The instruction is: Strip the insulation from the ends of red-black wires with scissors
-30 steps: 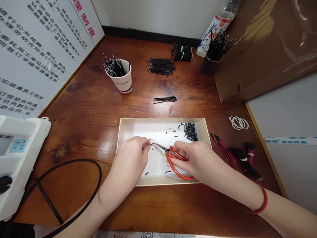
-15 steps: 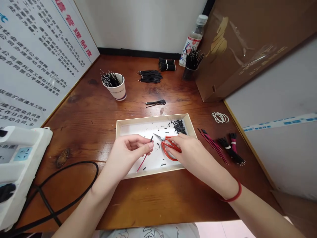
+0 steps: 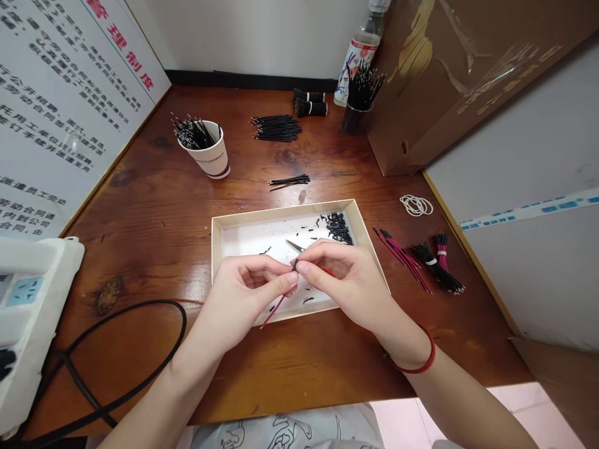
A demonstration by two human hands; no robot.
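Observation:
My left hand pinches a thin pink wire between thumb and fingers, its pink end hanging down toward me. At the wire's black upper end, the thumb and forefinger of my right hand are closed, close against the left fingertips. Scissors with red handles lie partly behind my right hand, their open-air blades pointing left. Whether that hand also bears the scissors, I cannot tell. Both hands are over a shallow cardboard box with a white inside. Black offcuts are heaped in its far right corner.
Beyond the box lie black wires, a larger pile and banded bundles. A paper cup and a dark cup hold more. Rubber bands and pink wires are on the right; a power strip is left.
My right fingers have come left from the scissor handles to the black end of the wire. The view has tilted slightly, shifting the table upward.

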